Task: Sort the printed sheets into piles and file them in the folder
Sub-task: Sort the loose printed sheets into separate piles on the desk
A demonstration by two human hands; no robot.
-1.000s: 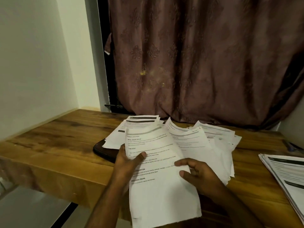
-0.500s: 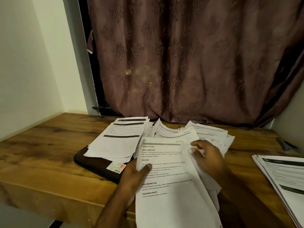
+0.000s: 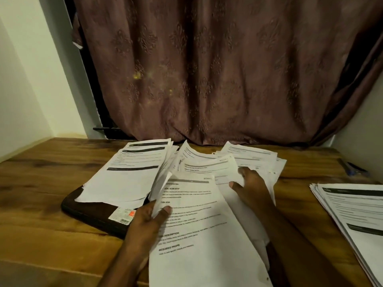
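My left hand [image 3: 148,220] grips the left edge of a printed sheet [image 3: 199,235], thumb on top, and the sheet hangs over the table's front edge. My right hand [image 3: 251,189] rests with spread fingers on the loose sheets [image 3: 219,164] fanned out behind it. A dark folder [image 3: 93,212] with a barcode sticker lies flat at the left, a pile of sheets with black header bars [image 3: 128,172] on top of it. Another pile [image 3: 356,220] lies at the right edge.
The wooden table [image 3: 41,183] sits in an alcove, with a white wall on the left and a brown curtain [image 3: 207,69] behind. A blue pen [image 3: 352,168] lies at the far right by the wall.
My right hand has left the held sheet and moved back onto the fanned sheets. The held sheet has come lower and flatter, and the folder's sticker has come into sight.
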